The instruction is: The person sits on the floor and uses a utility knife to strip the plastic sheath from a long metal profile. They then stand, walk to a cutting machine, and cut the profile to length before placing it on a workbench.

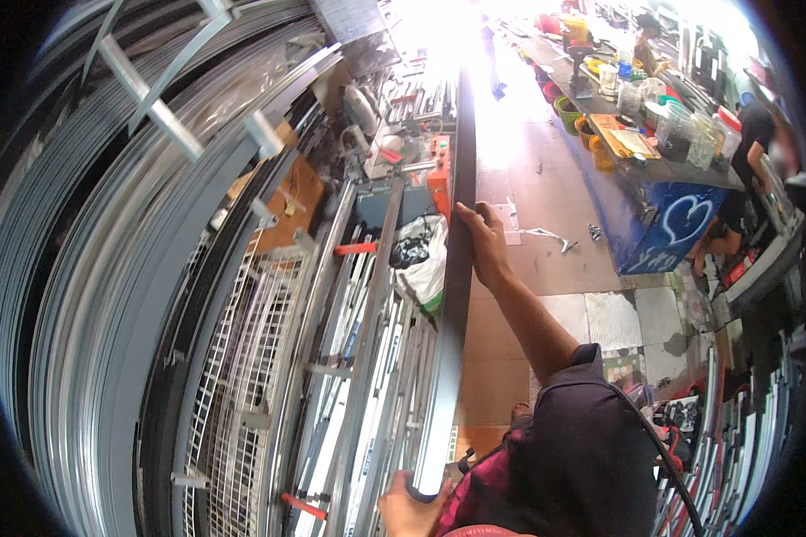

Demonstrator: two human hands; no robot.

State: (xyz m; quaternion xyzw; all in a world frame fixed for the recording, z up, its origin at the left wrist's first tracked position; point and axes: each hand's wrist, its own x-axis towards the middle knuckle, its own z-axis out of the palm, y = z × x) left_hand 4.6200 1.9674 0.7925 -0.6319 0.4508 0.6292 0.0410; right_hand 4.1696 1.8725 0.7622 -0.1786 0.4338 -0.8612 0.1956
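1. Long grey metal profiles [72,358], many, stacked lengthwise along the far left and curved by the lens.
2. White wire grid panels [242,358], standing beside the profiles, to their right.
3. Brown board [303,201], upright, beyond the grid panels.
4. Metal rack [367,403], holding long, light-coloured strips; short red sleeves [358,249] on its crosspieces.
5. Left hand [412,508], low in the view, at the near end of the long bar; fingers closed around that end, partly hidden beneath it.
6. White sack [433,264], mouth open, dark contents showing; just left of the bar.
7. Orange control box [440,179], beyond the sack, close to the bar's left side.
8. Long metal bar [457,286], dark along its far length, paler toward the near end; running away from the person between rack and walkway, supported by both hands.
9. Right hand [485,237], farther along, arm extended; fingers bent and clamped on the bar's right edge, the underside grip apparently hidden.
10. Tiled floor [533,197], with pale metal pieces [551,236] lying on it.
11. Blue workbench [636,237], white heart outline on its end; clear plastic jars [681,134] on top.
12. Co-worker [757,130], dark-clothed, beside the bench.
13. Slender profiles [761,447], bundled at lower right.
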